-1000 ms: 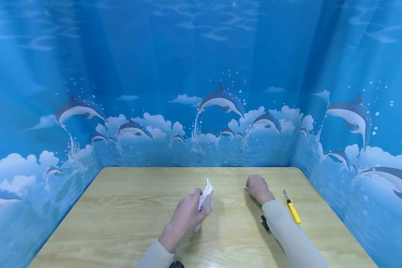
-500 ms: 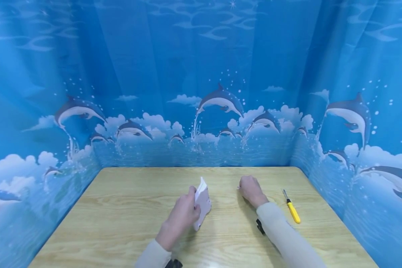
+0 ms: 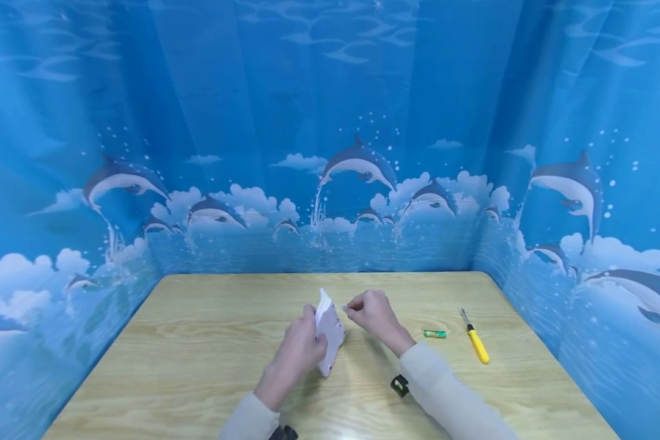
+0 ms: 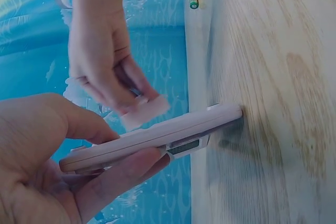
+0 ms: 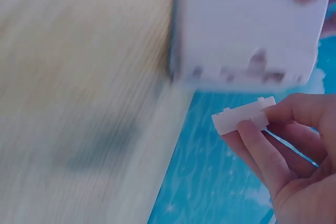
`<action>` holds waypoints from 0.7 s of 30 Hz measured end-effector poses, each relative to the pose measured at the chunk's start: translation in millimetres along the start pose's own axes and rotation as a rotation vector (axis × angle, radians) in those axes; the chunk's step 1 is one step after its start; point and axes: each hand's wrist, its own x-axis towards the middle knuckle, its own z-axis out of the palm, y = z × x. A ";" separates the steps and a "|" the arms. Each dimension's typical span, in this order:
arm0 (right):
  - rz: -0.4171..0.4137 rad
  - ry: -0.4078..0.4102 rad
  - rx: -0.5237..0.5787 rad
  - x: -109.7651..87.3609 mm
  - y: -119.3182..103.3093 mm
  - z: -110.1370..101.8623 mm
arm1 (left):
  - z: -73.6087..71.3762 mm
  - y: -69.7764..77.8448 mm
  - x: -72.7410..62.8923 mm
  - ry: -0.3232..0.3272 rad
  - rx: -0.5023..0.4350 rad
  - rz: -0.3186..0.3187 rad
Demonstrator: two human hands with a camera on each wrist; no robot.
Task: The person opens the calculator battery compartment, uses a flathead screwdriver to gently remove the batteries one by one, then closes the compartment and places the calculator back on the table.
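My left hand grips a flat white electronic device between thumb and fingers, tilted up on edge over the table. The left wrist view shows a small grey display on its lower side and its far end at the tabletop. My right hand pinches a small white battery cover with little tabs on its edge. The cover is held close to the device's back, apart from it in the right wrist view. That back has a notched, recessed end, blurred there.
A green AA-type battery lies on the wooden table right of my right hand. Further right lies a yellow-handled screwdriver, its shaft pointing away. A blue dolphin-print curtain stands behind the table and on both sides.
My right hand has moved left with the battery cover, close to the device, uncovering the green battery. The left hand has shifted slightly left and turned the device's back more into view.
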 end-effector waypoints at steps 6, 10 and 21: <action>-0.018 0.026 0.038 -5.7 -14.0 8.0 | 2.0 -0.7 0.3 0.023 0.013 0.015; -0.001 0.023 0.079 -7.9 -17.0 11.8 | 2.3 0.4 1.1 0.013 -0.005 0.010; -0.129 -0.036 0.045 -18.3 -19.3 22.2 | 3.2 -0.1 1.9 0.006 0.005 0.021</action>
